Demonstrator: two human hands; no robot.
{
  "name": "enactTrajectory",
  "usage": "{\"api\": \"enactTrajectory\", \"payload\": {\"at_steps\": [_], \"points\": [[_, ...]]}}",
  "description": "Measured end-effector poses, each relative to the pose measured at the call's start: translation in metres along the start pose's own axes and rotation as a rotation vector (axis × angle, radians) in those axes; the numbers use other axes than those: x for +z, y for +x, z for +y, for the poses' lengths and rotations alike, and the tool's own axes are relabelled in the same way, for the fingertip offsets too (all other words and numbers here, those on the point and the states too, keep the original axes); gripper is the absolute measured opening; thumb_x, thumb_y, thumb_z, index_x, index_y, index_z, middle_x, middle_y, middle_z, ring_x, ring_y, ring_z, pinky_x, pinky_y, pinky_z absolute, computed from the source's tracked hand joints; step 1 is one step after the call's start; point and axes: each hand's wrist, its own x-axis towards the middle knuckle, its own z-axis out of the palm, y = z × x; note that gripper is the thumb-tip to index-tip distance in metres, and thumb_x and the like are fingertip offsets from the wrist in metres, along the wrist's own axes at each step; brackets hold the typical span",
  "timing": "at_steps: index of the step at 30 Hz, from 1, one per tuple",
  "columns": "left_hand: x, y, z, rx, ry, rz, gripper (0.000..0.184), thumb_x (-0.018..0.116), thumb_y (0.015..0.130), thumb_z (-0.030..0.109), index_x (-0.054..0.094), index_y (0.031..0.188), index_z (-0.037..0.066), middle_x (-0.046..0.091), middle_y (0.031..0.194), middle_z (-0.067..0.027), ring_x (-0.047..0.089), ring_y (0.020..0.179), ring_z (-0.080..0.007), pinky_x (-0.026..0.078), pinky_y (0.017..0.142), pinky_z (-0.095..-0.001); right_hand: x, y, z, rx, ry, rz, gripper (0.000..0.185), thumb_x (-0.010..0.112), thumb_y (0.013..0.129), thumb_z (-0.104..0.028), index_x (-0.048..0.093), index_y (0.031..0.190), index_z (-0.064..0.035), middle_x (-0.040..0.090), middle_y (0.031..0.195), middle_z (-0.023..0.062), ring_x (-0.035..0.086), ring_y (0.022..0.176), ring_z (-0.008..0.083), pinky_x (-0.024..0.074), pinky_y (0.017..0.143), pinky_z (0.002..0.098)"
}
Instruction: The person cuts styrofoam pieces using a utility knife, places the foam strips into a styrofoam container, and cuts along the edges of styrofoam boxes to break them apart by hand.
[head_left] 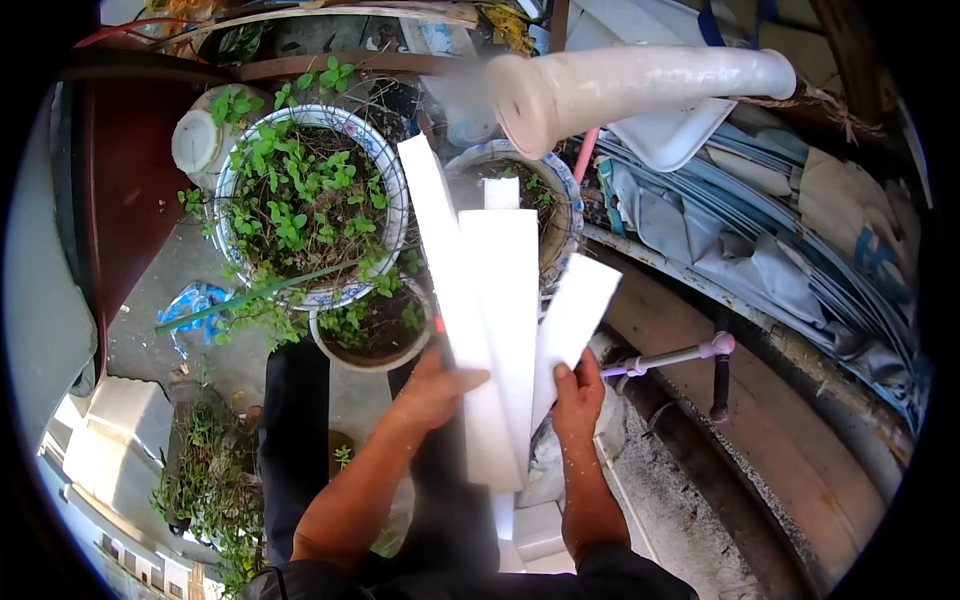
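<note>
— Where do we have our hands?

— Our left hand [435, 390] is closed at the edge of a long white foam strip [450, 290], one finger laid across its front; we cannot tell how the other fingers lie. Our right hand [578, 400] grips a shorter foam strip [585, 300], thumb on the face, the other fingers mostly hidden.

— And between those two?

— We see a broad foam strip [503, 300] between them, overlapping both near the lower ends, so they fan out ahead of us. A small foam end [502, 193] shows just past its top.

— What surrounds us?

— Ahead on the left we have a blue-and-white flowerpot [310, 113] full of leafy plants [290, 200], with a smaller pot [375, 364] just nearer to us. A second blue-rimmed pot [574, 200] sits partly hidden behind the strips.

— And to our right?

— A pale purple handle [675, 355] near our right hand, a dark pipe [720, 505] running below it, and a thick whitish tube [660, 85] farther ahead.
</note>
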Motion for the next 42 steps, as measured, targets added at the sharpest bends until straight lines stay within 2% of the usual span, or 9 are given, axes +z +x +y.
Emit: {"api": "enactTrajectory", "payload": {"at_steps": [10, 13, 16, 21, 23, 27, 29, 34, 42], "points": [[-0.004, -0.047, 0.026, 0.171, -0.174, 0.172, 0.071, 0.065, 0.077, 0.022, 0.044, 0.138, -0.008, 0.061, 0.124, -0.0200, 0.063, 0.110, -0.0326, 0.051, 0.097, -0.0439, 0.041, 0.013, -0.042, -0.277, -0.680, -0.474, 0.044, 0.049, 0.105, -0.030, 0.057, 0.133, 0.0029, 0.066, 0.114, 0.0099, 0.059, 0.107, 0.0196, 0.0452, 0.096, 0.0330], [-0.008, -0.055, 0.031, 0.142, -0.158, 0.138, 0.068, 0.067, 0.079, 0.025, 0.046, 0.135, -0.007, 0.062, 0.121, -0.0196, 0.064, 0.107, -0.0318, 0.053, 0.094, -0.0430, 0.053, 0.074, -0.119, -0.173, -0.266, -0.185, 0.041, 0.053, 0.103, -0.028, 0.060, 0.127, 0.0046, 0.067, 0.106, 0.0081, 0.061, 0.090, 0.0159, 0.0479, 0.084, 0.0281], [0.009, -0.046, 0.032, 0.056, -0.163, 0.104, 0.062, 0.066, 0.081, 0.019, 0.046, 0.134, -0.007, 0.062, 0.120, -0.0190, 0.064, 0.106, -0.0309, 0.053, 0.095, -0.0436, 0.073, 0.165, -0.192, -0.888, -0.684, 0.013, 0.026, 0.059, 0.093, -0.009, 0.065, 0.113, 0.0063, 0.068, 0.100, 0.0203, 0.065, 0.091, 0.0351, 0.0494, 0.085, 0.0393], [0.006, -0.035, 0.038, -0.101, -0.134, 0.026, 0.052, 0.061, 0.087, 0.009, 0.045, 0.134, -0.007, 0.062, 0.121, -0.0192, 0.064, 0.106, -0.0306, 0.054, 0.093, -0.0437, 0.120, 0.310, -0.264, -1.297, -1.093, 0.335, 0.028, 0.059, 0.091, -0.013, 0.065, 0.111, 0.0054, 0.060, 0.121, 0.0272, 0.054, 0.118, 0.0434, 0.0424, 0.103, 0.0512], [-0.002, -0.034, 0.044, -0.198, -0.127, 0.039, 0.050, 0.059, 0.089, 0.008, 0.046, 0.134, -0.008, 0.062, 0.121, -0.0199, 0.064, 0.106, -0.0303, 0.054, 0.092, -0.0433, 0.121, 0.343, -0.286, -1.016, -1.570, 0.469, 0.037, 0.058, 0.092, -0.021, 0.059, 0.124, -0.0016, 0.052, 0.135, 0.0245, 0.041, 0.131, 0.0476, 0.0309, 0.101, 0.0729], [-0.032, -0.019, 0.012, -0.158, -0.119, -0.023, 0.050, 0.067, 0.090, 0.019, 0.050, 0.128, -0.008, 0.062, 0.120, -0.0219, 0.065, 0.107, -0.0317, 0.054, 0.094, -0.0418, 0.109, 0.382, -0.285, -0.635, -1.883, 0.795, 0.042, 0.051, 0.094, -0.019, 0.051, 0.133, -0.0055, 0.053, 0.135, 0.0264, 0.051, 0.124, 0.0479, 0.0293, 0.101, 0.0745], [-0.035, -0.018, 0.020, -0.198, -0.117, -0.004, 0.051, 0.066, 0.090, 0.018, 0.049, 0.130, -0.008, 0.062, 0.122, -0.0219, 0.065, 0.108, -0.0316, 0.054, 0.095, -0.0415, 0.114, 0.355, -0.306, -0.253, -1.883, 0.442, 0.063, 0.046, 0.095, -0.021, 0.029, 0.152, -0.0024, 0.053, 0.137, 0.0285, 0.048, 0.129, 0.0458, 0.0230, 0.104, 0.0749], [-0.024, -0.030, 0.061, -0.225, -0.099, -0.061, 0.052, 0.064, 0.091, 0.015, 0.046, 0.135, -0.007, 0.062, 0.124, -0.0212, 0.065, 0.109, -0.0311, 0.053, 0.095, -0.0413, 0.109, 0.375, -0.291, -0.454, -1.986, 0.454, 0.034, 0.048, 0.095, -0.022, 0.060, 0.121, -0.0045, 0.063, 0.118, 0.0202, 0.062, 0.111, 0.0390, 0.0304, 0.101, 0.0737], [-0.020, -0.036, 0.064, -0.214, -0.095, -0.076, 0.052, 0.063, 0.091, 0.014, 0.046, 0.136, -0.005, 0.063, 0.123, -0.0200, 0.064, 0.111, -0.0302, 0.052, 0.097, -0.0406, 0.112, 0.398, -0.258, -0.592, -1.730, 0.288, 0.029, 0.052, 0.095, -0.022, 0.052, 0.115, 0.0000, 0.057, 0.113, 0.0279, 0.065, 0.099, 0.0462, 0.0548, 0.084, 0.0536]]}}
